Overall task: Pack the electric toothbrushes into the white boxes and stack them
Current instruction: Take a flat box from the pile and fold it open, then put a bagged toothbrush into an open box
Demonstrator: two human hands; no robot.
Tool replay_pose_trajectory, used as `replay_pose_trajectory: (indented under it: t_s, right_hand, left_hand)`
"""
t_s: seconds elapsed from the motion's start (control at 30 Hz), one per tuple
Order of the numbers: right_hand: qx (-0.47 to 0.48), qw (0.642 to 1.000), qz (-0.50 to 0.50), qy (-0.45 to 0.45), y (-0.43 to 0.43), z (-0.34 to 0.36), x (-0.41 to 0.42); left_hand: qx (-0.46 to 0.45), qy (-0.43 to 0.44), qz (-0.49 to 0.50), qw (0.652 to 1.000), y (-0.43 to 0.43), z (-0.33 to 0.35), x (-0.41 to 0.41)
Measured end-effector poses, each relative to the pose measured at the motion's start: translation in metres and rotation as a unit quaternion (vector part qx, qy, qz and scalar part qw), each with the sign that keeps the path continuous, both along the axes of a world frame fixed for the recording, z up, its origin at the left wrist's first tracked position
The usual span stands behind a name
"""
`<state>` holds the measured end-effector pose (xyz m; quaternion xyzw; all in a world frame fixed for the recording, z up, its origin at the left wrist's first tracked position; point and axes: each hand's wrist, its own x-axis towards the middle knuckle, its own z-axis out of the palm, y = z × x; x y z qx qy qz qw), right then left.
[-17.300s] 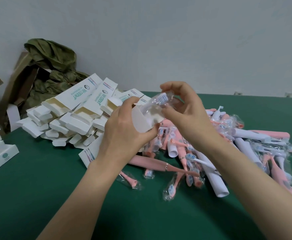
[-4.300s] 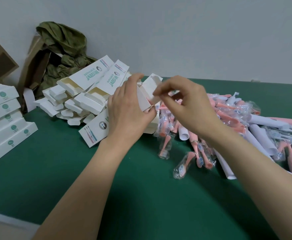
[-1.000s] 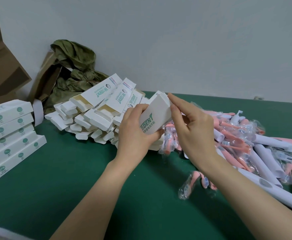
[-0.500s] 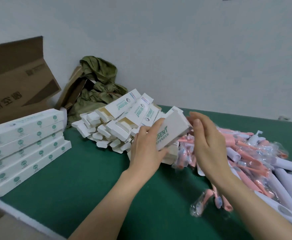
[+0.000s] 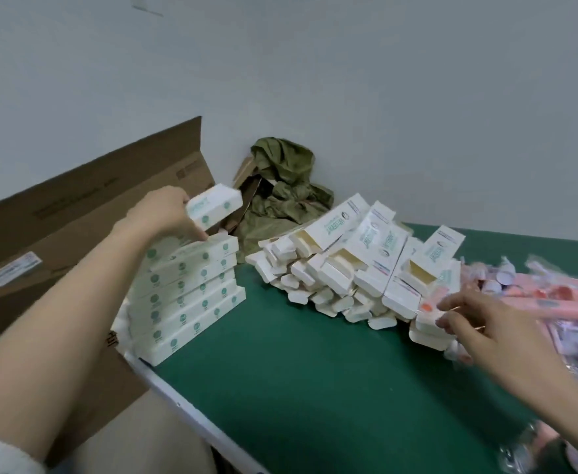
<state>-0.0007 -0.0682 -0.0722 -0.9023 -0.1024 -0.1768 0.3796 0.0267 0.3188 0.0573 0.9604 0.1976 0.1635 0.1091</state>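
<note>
The grip of your left hand [image 5: 164, 213] is clamped round the closed white cardboard box with green dots [image 5: 216, 206], held just above the stack of matching packed boxes [image 5: 188, 289] at the left edge of the green desk [image 5: 315, 371], ready to land squarely. Your right hand [image 5: 475, 323], grip apart and loose, reaches between the heap of open-ended white cartons [image 5: 349, 268] and the pink plastic-wrapped toothbrushes [image 5: 571, 302], likely for the next set.

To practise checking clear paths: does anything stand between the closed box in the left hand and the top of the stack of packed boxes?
Nothing visible does. The left hand holds the closed box tilted just above the stack; only that hand's own fingers lie between them at the near end.
</note>
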Motion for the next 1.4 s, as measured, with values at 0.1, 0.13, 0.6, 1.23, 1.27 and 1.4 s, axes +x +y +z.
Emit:
replay_pose_trajectory:
  t_s: [0.1,0.13,0.6,1.23,1.27,1.4]
  right_hand:
    - [-0.009,1.0,0.003,0.009,0.001,-0.002,-0.003]
    - [-0.021,1.0,0.002,0.01,0.001,-0.003,-0.003]
    - [-0.075,0.997,0.016,0.029,-0.002,-0.006,0.0]
    - [-0.075,0.996,-0.024,0.037,-0.035,-0.015,0.026]
    - [-0.072,0.996,-0.023,0.04,-0.036,-0.015,0.027]
    - [-0.052,0.997,-0.031,0.053,-0.037,-0.015,0.028]
  left_hand:
    - [-0.025,0.086,0.016,0.996,0.02,-0.015,0.009]
    - [-0.026,0.097,0.019,0.995,0.023,-0.019,0.012]
    - [0.083,0.06,-0.009,0.995,-0.006,-0.015,0.02]
    - [0.05,-0.034,-0.272,0.96,-0.3,-0.129,0.101]
    - [0.026,-0.063,-0.267,0.961,-0.3,-0.131,0.104]
    - [-0.151,-0.149,-0.294,0.932,-0.289,-0.129,0.103]
